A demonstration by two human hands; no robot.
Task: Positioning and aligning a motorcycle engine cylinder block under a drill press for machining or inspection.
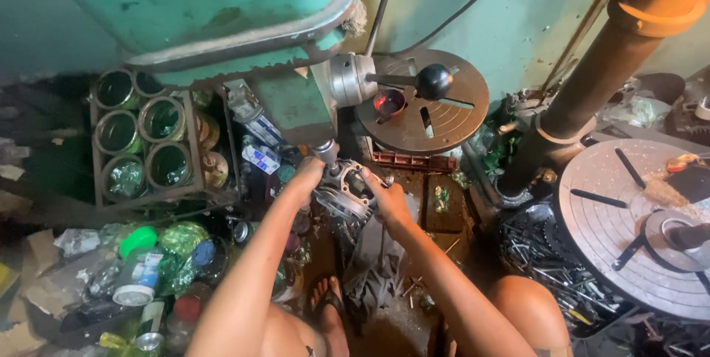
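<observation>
My two hands meet at frame centre on a metal casting under the drill press. A can rack sits left, a slotted round table right.

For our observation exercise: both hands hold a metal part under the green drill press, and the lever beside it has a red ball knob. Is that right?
Not quite. The head view shows the lever's ball knob is black, not red. Both hands, left hand and right hand, do hold the metal part under the green drill press.
</observation>
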